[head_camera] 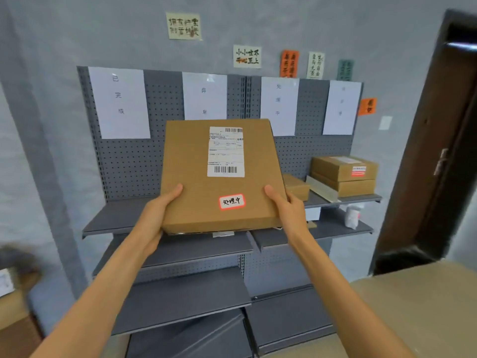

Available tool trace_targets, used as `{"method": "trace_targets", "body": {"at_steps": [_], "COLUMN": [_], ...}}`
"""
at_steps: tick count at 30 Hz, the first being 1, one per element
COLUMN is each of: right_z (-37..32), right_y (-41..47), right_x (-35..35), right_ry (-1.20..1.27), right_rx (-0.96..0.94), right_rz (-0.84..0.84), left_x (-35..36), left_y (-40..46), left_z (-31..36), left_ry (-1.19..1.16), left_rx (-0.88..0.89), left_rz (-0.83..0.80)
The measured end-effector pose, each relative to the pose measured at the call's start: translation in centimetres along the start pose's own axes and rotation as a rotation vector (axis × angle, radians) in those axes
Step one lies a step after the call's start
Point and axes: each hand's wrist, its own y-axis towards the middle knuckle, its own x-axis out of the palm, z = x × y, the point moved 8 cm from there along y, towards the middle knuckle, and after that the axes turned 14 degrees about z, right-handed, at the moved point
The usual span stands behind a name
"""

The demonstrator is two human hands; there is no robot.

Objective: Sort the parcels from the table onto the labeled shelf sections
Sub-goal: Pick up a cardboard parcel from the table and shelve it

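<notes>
Hands (154, 215) around flat parcel (201, 182)

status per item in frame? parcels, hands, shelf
flat parcel: held up in front of the shelf, label side facing camera, red-bordered sticker near its bottom edge
left hand: grip on the parcel's left edge
right hand: grip on its right edge
stacked parcels: two, resting on upper right shelf
small parcel: on same shelf, partly hidden
shelf: left upper board bare

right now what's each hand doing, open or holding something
Left hand: grips the left edge of the flat cardboard parcel.
Right hand: grips the same parcel's right edge.
</notes>
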Motion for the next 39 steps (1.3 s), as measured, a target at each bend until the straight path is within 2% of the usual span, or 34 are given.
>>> {"method": "trace_targets", "body": {"at_steps": [3,6,10,16,22,30,39], "right_z": [1.0,2.1,3.8,6.1,8.7,11.7,15.6], "right_y": [3.1,6.3,11.7,20.8,26.5,34.0,44.4], "right_x": [-3.3,-5.1,-6.1,-6.1,-5.5,-5.6,-4.2], "right_ry": [-0.035,-0.068,-0.101,-0.076,-0.039,-0.055,-0.056], "right_rx": [0.027,0.039,0.046,0.101,0.158,0.196,0.199], "right_rz": [0.087,0.139,0.137,0.083,-0.018,0.016,-0.067], "left_x": [4.7,8.6,13.6,20.9,24.9,29.4,35.1], "left_y": [0.6,2.7,7.2,13.1,17.6,22.6,28.9], "left_z": [-1.3,-3.1,-5.3,-7.7,-9.9,-12.0,-15.8], "left_ry": [-0.003,0.001,-0.039,-0.068,-0.052,-0.009,0.06], "left_rx": [-0.007,-0.028,-0.046,-0.062,-0.085,-0.088,-0.131], "left_rz": [-0.077,-0.083,-0.067,-0.172,-0.136,-0.135,0.01]}}
